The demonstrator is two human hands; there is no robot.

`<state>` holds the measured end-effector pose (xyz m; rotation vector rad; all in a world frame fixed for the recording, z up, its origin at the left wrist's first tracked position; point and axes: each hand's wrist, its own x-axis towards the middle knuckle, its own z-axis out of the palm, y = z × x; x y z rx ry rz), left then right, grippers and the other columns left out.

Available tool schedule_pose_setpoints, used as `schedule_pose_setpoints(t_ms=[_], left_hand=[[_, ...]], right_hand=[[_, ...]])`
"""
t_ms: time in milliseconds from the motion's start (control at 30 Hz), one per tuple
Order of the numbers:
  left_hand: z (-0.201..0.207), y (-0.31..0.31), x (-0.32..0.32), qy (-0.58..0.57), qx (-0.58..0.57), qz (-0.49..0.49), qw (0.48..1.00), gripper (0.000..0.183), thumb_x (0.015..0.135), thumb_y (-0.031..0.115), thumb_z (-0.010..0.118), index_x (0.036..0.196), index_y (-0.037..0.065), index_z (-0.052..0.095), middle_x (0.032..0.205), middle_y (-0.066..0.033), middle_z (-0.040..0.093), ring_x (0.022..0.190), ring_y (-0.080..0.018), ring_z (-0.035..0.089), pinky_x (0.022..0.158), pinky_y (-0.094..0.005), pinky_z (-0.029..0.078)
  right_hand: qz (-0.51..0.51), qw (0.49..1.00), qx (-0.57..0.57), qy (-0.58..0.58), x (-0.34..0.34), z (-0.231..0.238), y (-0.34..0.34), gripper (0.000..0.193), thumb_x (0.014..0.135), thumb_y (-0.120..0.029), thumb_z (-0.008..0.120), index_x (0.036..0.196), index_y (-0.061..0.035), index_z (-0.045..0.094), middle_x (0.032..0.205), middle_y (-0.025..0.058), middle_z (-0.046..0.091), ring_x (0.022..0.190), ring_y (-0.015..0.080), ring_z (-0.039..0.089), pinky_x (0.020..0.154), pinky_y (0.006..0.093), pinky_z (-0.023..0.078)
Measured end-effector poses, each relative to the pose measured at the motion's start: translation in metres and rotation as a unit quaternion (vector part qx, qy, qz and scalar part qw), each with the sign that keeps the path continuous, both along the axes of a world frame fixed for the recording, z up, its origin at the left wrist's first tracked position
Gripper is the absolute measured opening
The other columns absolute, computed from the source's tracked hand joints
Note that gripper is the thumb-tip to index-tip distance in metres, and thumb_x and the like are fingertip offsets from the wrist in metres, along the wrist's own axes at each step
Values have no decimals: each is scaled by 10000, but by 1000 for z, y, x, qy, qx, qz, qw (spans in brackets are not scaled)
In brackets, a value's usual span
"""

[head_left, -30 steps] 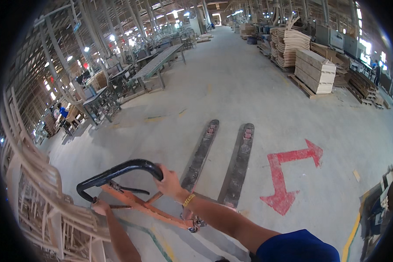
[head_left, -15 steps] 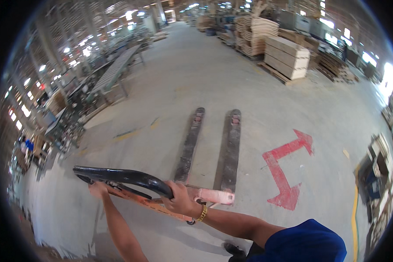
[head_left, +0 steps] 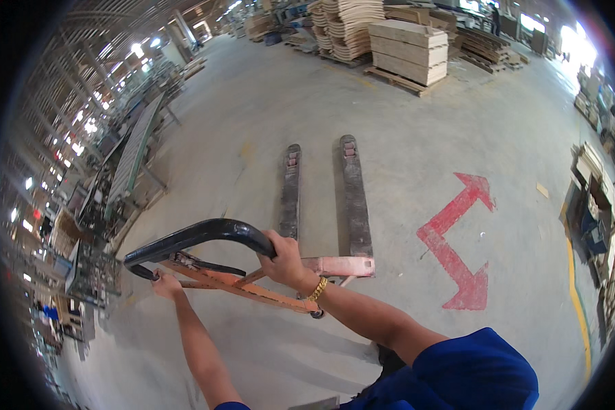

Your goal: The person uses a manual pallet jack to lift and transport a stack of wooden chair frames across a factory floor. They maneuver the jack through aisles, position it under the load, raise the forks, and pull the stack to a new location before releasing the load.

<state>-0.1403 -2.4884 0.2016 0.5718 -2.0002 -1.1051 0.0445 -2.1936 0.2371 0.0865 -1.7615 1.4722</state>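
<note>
Both my hands are on the black loop handle [head_left: 198,234] of an orange hand pallet truck [head_left: 239,285]. My left hand [head_left: 165,284] is closed around the handle's lower left end. At its right end, my right hand [head_left: 285,260] wraps the grip, with a gold bracelet on that wrist. The truck's two dark, worn forks, the left fork [head_left: 290,195] and the right fork [head_left: 354,198], lie low over the concrete floor, pointing away from me. Nothing rests on them. Part of the truck's base is hidden behind my right hand and forearm.
A red painted double-headed arrow [head_left: 451,236] marks the floor to the right. Ahead stand a pale wooden stack [head_left: 408,53] on a pallet and piled curved boards [head_left: 348,27]. A roller conveyor [head_left: 137,150] runs along the left; scrap boards [head_left: 594,198] lie beyond a yellow line [head_left: 578,311].
My view has turned right, so the wooden stacks sit further left. The forks now point more nearly straight ahead. Both hands keep hold of the handle.
</note>
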Motion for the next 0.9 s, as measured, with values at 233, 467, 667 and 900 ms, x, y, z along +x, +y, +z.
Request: schedule_pose_setpoints(t_ms=[233,467,667,900], left_hand=[[1,123,-148,30,51,-92,994,195,812,168,504,871,-5,572,610,-105,559,478,-201,534,405,-324,398],[7,196,-305,89,99,-210,969,151,820,92,489,898,-17,558,688,-100,560,430,-168,492,386,-306,376],[4,315,-408,76,87,-259,959,161,829,88,487,909,-44,534,721,-102,552,422,-158,474,380,-287,377],[8,418,-528,77,149,-314,935,183,840,79,450,967,-34,516,805,-120,560,490,-139,484,392,-265,391]], right_hand=[[-79,996,-21,-29,-143,1,106,244,714,-9,544,956,-27,510,646,196,523,626,366,556,547,349,433],[-151,988,-30,30,-268,1,164,136,779,-75,567,888,-1,535,568,59,420,530,87,391,485,254,365],[-235,971,-9,-40,-365,-6,258,102,754,-56,543,841,-6,526,573,162,448,467,266,432,489,302,396],[-261,965,13,18,-502,-8,379,148,799,-76,508,914,-1,565,546,31,375,514,74,354,459,261,332]])
